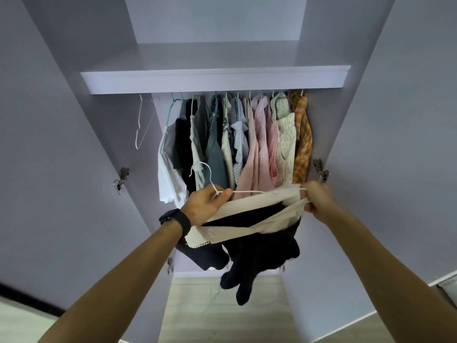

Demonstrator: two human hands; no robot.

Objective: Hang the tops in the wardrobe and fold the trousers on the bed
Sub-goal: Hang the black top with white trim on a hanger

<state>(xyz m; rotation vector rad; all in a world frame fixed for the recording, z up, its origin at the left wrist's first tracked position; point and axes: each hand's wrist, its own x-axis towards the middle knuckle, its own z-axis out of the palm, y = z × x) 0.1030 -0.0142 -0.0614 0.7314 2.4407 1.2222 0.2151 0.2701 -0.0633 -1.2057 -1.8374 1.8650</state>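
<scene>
Head view: hanging step. Gripping white hanger (pixel 210 173) at neck w/ L hand (pixel 206 205); pinching cream-and-dark top (pixel 247 207) at shoulder w/ R hand (pixel 319 201), half on hanger, in front of open wardrobe (pixel 215 80). Next, prob.: fix shoulder, lift hook inside.

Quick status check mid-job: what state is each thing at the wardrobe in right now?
Wardrobe doors: open.
Hung clothes: on hangers, in a row under the shelf.
Spare hanger: empty, hanging at far left.
White hanger: off the rail, gripped by the left hand.
Cream top: partly over the white hanger, pinched by the right hand.
Dark cloth: dangling beneath the cream top.
</scene>
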